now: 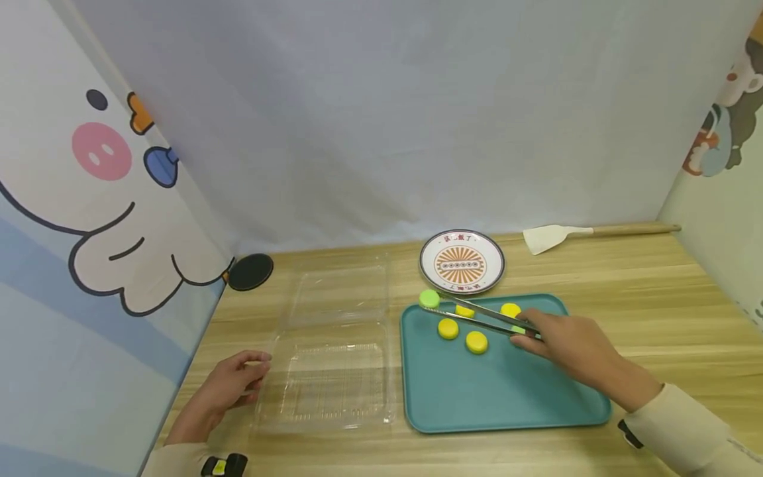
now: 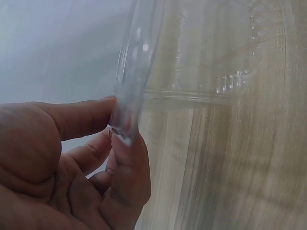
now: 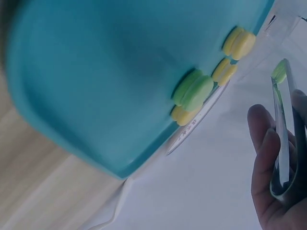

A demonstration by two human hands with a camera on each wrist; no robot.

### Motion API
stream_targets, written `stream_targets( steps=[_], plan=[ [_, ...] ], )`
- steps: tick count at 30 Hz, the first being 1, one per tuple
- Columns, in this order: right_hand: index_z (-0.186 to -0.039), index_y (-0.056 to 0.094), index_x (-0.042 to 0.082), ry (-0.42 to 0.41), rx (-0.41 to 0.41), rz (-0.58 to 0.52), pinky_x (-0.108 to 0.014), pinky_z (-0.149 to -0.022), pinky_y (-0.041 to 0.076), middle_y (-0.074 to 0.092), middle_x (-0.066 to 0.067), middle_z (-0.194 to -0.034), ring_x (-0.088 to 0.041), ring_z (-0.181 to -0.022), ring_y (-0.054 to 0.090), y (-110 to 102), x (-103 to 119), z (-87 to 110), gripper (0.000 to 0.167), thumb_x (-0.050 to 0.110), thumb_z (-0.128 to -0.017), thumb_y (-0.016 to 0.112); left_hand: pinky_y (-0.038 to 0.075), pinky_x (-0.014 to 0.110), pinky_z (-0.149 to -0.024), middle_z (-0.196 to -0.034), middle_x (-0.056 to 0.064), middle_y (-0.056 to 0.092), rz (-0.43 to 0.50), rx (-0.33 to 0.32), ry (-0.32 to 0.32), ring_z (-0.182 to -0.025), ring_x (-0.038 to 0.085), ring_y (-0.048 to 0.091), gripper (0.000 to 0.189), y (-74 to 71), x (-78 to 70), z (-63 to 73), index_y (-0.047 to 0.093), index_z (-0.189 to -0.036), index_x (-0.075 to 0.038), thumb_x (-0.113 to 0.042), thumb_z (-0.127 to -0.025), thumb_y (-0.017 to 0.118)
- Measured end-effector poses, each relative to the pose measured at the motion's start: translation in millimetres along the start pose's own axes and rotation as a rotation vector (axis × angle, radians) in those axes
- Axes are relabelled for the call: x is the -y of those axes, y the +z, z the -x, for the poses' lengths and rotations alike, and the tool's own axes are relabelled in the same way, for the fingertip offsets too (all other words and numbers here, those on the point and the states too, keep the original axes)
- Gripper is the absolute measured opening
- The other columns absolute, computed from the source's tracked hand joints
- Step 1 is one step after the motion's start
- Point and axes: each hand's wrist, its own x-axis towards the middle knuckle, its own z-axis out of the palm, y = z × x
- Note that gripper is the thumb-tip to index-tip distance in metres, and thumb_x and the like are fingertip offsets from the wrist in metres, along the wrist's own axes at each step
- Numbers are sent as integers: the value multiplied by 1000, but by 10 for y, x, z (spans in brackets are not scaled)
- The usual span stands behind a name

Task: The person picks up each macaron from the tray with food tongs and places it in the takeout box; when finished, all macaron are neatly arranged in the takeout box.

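Note:
My right hand (image 1: 575,344) grips metal tongs (image 1: 490,312) over the teal tray (image 1: 495,397). Between the tong tips is a green macaron (image 1: 429,299), held above the tray's far left corner; the right wrist view shows the tongs (image 3: 283,160) closed around it. Several yellow macarons (image 1: 476,342) lie on the tray, and another green macaron (image 3: 194,91) sits among them, partly hidden by the right hand in the head view. At the left, my left hand (image 1: 229,384) pinches the edge of an opened clear plastic container (image 2: 132,72) between thumb and fingers.
Behind the tray stands a round patterned plate (image 1: 461,262). A spatula with a wooden handle (image 1: 632,229) lies at the back right. Toward the back left is a black round disc (image 1: 250,271). The container's lid (image 1: 340,291) lies folded back toward the curtain.

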Motion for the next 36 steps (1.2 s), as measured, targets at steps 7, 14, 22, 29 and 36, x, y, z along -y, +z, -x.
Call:
stream_targets(
  steps=[7, 14, 22, 29, 36],
  plan=[
    [-102, 65, 11, -41, -21, 8, -23, -43, 33, 56, 13, -71, 0, -55, 42, 4, 27, -71, 26, 29, -88, 79, 49, 31, -61, -80, 3, 55, 14, 5, -6, -66, 15, 51, 39, 7, -13, -14, 49, -137, 5, -19, -106, 55],
    [-101, 65, 13, -76, -26, -22, -23, -46, 35, 58, 15, -72, 0, -57, 44, -1, 124, -141, 27, 31, -88, 79, 49, 32, -61, -79, 4, 53, 21, 9, -11, -66, 15, 50, 40, 4, -14, 1, 51, -136, 4, -21, -106, 56],
    [-104, 68, 9, -53, 38, -54, -22, -48, 36, 60, 12, -73, 1, -56, 43, 41, 219, -223, 28, 33, -91, 76, 49, 32, -61, -78, 4, 53, 14, 11, -3, -65, 15, 50, 39, 7, -22, -13, 51, -134, 5, -21, -106, 56],
    [-110, 69, 9, -50, 95, -89, -23, -48, 37, 64, 11, -78, 1, -57, 46, 30, 331, -301, 30, 34, -94, 73, 50, 33, -62, -80, 5, 55, 15, 8, 9, -65, 16, 52, 36, 0, -22, -15, 51, -132, 5, -19, -106, 56],
    [-106, 68, 12, -113, 91, -64, -23, -45, 36, 63, 12, -76, 1, -55, 44, 52, 427, -360, 28, 36, -93, 73, 50, 32, -62, -80, 5, 55, 11, -4, 3, -67, 16, 53, 33, 23, -48, 10, 53, -130, 5, -17, -106, 56]
  ],
)
